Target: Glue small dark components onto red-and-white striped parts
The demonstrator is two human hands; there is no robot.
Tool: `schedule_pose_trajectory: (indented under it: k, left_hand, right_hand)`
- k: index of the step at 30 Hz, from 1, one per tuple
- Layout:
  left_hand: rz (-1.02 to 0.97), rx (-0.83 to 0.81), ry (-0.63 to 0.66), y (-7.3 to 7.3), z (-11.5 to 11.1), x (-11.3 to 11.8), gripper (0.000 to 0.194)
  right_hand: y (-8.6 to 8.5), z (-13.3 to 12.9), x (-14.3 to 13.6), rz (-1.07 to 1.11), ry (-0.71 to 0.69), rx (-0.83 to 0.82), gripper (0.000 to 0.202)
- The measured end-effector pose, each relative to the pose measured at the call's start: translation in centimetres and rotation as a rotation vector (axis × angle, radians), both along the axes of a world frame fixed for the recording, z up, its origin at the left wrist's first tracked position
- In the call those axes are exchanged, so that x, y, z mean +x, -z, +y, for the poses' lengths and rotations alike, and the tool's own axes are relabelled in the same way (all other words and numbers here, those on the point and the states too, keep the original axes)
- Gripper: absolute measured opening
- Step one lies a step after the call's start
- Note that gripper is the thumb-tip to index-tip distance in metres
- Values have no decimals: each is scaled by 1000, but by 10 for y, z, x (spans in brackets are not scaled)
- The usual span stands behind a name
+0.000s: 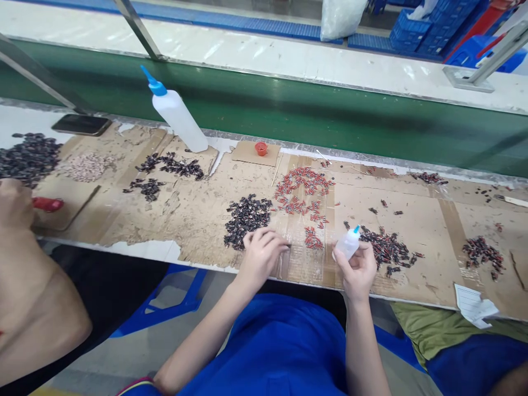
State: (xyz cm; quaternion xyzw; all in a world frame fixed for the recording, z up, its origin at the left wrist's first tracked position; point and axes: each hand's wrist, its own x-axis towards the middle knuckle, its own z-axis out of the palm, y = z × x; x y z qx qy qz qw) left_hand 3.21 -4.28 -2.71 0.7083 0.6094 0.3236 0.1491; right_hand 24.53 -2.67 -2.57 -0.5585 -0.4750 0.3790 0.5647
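The right hand (358, 269) is closed around a small white squeeze bottle with a blue tip (347, 243), held tilted with the nozzle up and to the right, just above the cardboard-covered bench (198, 220). The left hand (260, 254) rests on the bench with its fingers curled down at the near edge of a pile of small dark parts (245, 219); whether it pinches one of them cannot be told. Between the hands lies a short row of red-and-dark pieces (312, 237), and beyond it a wider spread of the same red pieces (303, 190). Right of the bottle sits another heap of dark pieces with red ends (385, 248). This reads as the picking stage: a part being taken from the dark pile while the bottle waits. The next move likely calls for bringing part and nozzle together with a small, controlled squeeze. A larger squeeze bottle (177, 113) stands further back, and another person's arm (28, 264) is at the left.
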Motion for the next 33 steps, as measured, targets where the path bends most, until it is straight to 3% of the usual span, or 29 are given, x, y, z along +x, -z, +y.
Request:
schedule_pose_trajectory:
  k: [4,8,17,24,33]
  left_hand:
    - [-37,-46,52,7,-5,22,12]
    - [-80,-82,66,11,-7,23,14]
    - [-174,-150,5,11,-9,23,17]
    - [-202,-188,-10,11,-6,21,18]
    - [-215,-213,-11,9,-4,21,17]
  right_hand:
    - [8,-6,3,169,63,3,34]
    - [12,-7,-2,258,109,-40,29]
    - [3,-11,-26,-61,131,-38,30]
    - [14,-15,-22,-269,56,-30,27]
    - [15,-13,-23,-348,19,-27,27]
